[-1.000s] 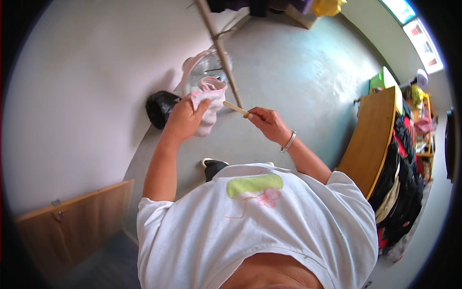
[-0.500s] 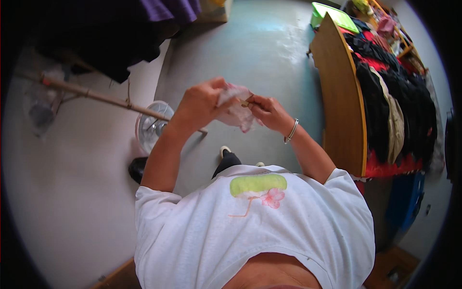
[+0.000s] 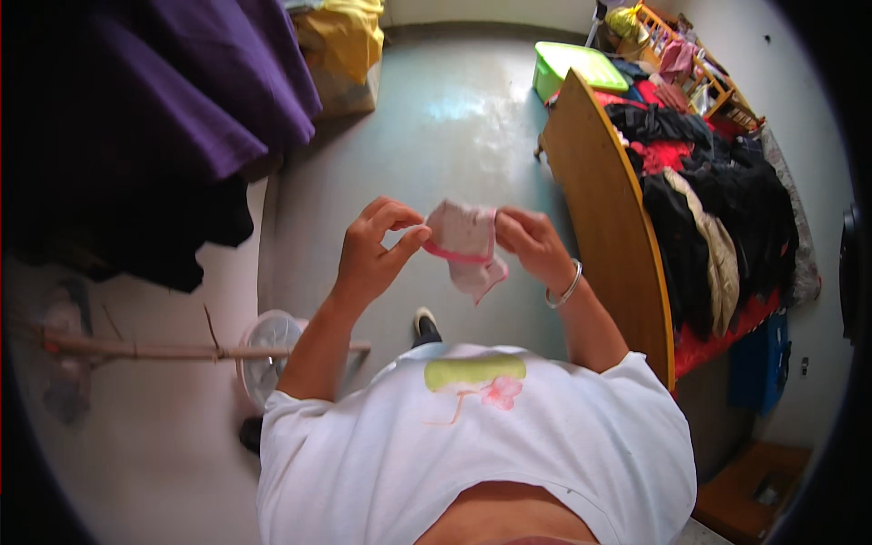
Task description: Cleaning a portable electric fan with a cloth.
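Observation:
A small pale cloth piece with bright pink trim (image 3: 460, 234) hangs in the air between my hands, its lower part dangling to a point. Its exact kind is hard to make out. My right hand (image 3: 538, 247), with a silver bangle at the wrist, is closed on the cloth's right edge. At the left edge, the thumb and forefinger of my left hand (image 3: 377, 250) come together in a pinch by the trim. That hand's other fingers are curled.
At the right, a wooden-ended bed (image 3: 613, 200) bears piled dark clothes (image 3: 754, 236). A green lidded box (image 3: 581, 68) stands beyond it. Purple cloth (image 3: 209, 82) hangs at upper left. A wooden pole (image 3: 163, 352) crosses a fan (image 3: 263, 354) at lower left.
The crumpled cloth is now spread out between my hands, its pink trim showing. My left hand has shifted from holding its bunched side to its edge. The view has shifted.

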A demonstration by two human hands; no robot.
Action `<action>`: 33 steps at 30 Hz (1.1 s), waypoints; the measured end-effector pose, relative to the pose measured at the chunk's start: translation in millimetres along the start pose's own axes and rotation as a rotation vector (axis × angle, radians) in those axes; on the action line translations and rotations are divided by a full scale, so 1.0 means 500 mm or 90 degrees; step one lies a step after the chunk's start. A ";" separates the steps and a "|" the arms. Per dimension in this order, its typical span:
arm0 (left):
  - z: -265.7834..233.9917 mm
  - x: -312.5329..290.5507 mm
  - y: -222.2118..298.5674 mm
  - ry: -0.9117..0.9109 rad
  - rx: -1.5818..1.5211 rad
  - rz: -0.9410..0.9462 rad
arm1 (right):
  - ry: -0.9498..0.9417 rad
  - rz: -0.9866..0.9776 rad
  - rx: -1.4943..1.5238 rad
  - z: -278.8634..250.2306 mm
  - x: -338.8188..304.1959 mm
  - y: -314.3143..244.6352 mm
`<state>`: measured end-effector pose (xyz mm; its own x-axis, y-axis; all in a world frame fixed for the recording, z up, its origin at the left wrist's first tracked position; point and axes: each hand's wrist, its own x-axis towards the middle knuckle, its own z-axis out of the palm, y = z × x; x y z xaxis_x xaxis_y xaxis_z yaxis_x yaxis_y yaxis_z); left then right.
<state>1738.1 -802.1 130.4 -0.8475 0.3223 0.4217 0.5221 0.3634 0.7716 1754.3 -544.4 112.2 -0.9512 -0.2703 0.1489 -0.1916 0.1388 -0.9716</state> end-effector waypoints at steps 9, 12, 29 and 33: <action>0.011 0.233 -0.135 -0.091 -0.048 0.016 | 0.125 -0.084 -0.262 0.004 0.204 0.022; 0.019 0.306 -0.173 -0.118 -0.062 0.002 | 0.133 -0.037 -0.258 -0.026 0.262 0.037; 0.179 0.743 -0.430 -0.153 -0.456 -0.135 | 0.080 -0.219 -0.293 -0.381 0.701 0.152; 0.170 0.860 -0.461 -0.023 -0.496 -0.171 | 0.083 -0.181 -0.306 -0.443 0.813 0.185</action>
<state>1261.5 -672.7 93.5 -0.9236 0.3437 0.1698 0.0741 -0.2745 0.9587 1296.4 -430.1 123.5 -0.8622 -0.2448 0.4435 -0.5040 0.5032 -0.7020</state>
